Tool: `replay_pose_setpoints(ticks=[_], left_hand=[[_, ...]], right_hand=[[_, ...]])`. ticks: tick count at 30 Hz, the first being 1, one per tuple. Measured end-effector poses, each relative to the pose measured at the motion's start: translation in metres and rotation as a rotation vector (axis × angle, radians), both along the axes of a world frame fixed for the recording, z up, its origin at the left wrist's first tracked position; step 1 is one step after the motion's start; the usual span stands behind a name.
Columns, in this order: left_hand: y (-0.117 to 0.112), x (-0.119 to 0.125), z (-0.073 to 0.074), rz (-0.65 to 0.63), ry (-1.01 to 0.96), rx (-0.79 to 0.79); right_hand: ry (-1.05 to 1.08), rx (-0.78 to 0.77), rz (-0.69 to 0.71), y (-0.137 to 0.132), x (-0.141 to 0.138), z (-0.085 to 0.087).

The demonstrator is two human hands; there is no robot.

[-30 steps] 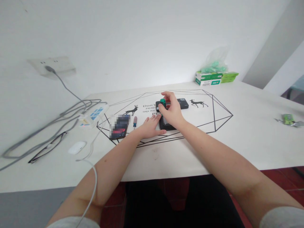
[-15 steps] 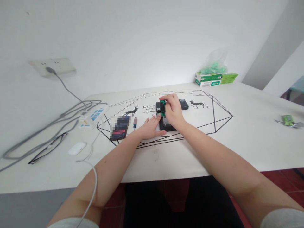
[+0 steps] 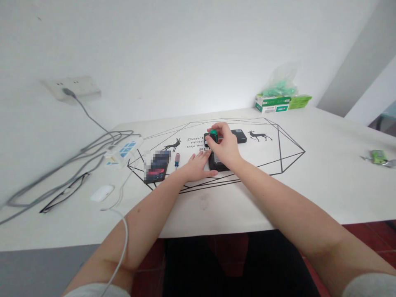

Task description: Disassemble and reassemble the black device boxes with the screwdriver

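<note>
My right hand (image 3: pixel 227 145) is closed around the green and black handle of a screwdriver (image 3: pixel 213 133), which stands nearly upright over a black rectangular device (image 3: pixel 217 166). The screwdriver's tip is hidden by my fingers. A pale label shows on top of the device. My left hand (image 3: pixel 197 167) lies flat with fingers spread at the device's left edge, its thumb along the near side. Behind my right hand sits another black box-shaped device (image 3: pixel 240 136), partly covered. A second screwdriver (image 3: pixel 177 159) with a reddish and blue handle lies left of my left hand.
A phone (image 3: pixel 158 167) lies to the left, near a power strip (image 3: pixel 125 150), a white case (image 3: pixel 102 193), glasses (image 3: pixel 65 192) and loose grey cables (image 3: pixel 77 159). Green-and-white boxes (image 3: pixel 272 102) stand at the back right. A green object with metal parts (image 3: pixel 378 156) lies far right.
The right hand's fingers have shifted around the screwdriver handle, the thumb now across its near side. The left hand stays against the device. The view has shifted slightly.
</note>
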State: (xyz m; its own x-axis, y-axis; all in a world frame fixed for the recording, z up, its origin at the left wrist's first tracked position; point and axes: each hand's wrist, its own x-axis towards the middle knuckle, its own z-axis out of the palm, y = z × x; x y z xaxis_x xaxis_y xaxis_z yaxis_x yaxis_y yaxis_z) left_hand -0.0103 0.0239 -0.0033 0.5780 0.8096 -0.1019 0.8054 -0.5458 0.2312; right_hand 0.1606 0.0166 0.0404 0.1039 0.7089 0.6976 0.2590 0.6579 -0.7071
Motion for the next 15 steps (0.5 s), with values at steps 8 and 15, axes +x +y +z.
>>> replay_pose_setpoints(ticks=[8, 15], left_hand=[[0.001, 0.001, -0.0015, 0.014, 0.005, -0.002], [0.0022, -0.0007, -0.0037, 0.011, 0.01, 0.004]], right_hand=[[-0.067, 0.149, -0.085, 0.0049, 0.002, -0.0024], [-0.084, 0.196, -0.127, 0.0064, 0.0016, -0.0017]])
